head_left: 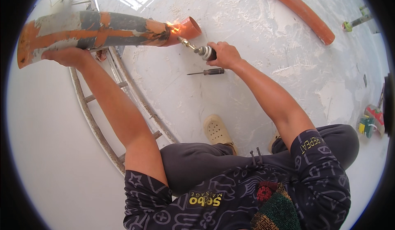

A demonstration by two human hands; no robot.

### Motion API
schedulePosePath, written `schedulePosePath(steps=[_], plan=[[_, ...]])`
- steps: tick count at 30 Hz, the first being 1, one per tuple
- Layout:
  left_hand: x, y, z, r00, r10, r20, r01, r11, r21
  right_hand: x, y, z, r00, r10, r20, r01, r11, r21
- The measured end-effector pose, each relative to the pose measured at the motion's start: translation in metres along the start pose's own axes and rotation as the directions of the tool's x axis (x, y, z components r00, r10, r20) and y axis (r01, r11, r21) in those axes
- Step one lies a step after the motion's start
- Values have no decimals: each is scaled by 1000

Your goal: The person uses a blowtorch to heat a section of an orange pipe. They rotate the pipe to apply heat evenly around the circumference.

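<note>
My left hand (68, 57) supports an orange plastic pipe (105, 30) from below near its left end, fingers wrapped against its underside. Grey and whitish patches cover much of that pipe. At its right end sits a shorter, cleaner orange pipe piece (190, 29). In my right hand (224, 55) is a gas blowtorch (202, 51), its brass nozzle pointing up and left at the joint. A flame (176, 27) burns against the pipe there, next to a blackened, scorched patch. Below the torch, a screwdriver (205, 72) with a dark handle lies on the floor.
A worn ladder (88, 98) runs along the left, beside a pale wall. Another orange pipe (296, 7) lies at the far right. Green-ended tool (349, 25) and small colourful packages (368, 123) are near the right rim. My beige clog (217, 129) stands on the plaster-streaked floor (263, 90).
</note>
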State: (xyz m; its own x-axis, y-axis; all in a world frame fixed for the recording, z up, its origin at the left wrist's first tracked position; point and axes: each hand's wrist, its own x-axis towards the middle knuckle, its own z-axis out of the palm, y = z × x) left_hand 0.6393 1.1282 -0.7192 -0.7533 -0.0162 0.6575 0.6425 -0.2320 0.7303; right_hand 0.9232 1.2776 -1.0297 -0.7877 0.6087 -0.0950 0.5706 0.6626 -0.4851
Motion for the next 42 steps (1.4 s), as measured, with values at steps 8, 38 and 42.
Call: schedulePosePath(steps=[8,38,42], plan=[[2,-9,-4,999,51,17,-51,999,7,12,4,-5,1000,16,11,-16,1000,-5],[6,-11,-6,1000,17,-4,-17,999,42,-9,-5,-12,1000,-27,11,27,998,55],[11,-16,-11,995,-103,13,103,994,-31,-7,0,-15,1000,-5,18,4,999,39]])
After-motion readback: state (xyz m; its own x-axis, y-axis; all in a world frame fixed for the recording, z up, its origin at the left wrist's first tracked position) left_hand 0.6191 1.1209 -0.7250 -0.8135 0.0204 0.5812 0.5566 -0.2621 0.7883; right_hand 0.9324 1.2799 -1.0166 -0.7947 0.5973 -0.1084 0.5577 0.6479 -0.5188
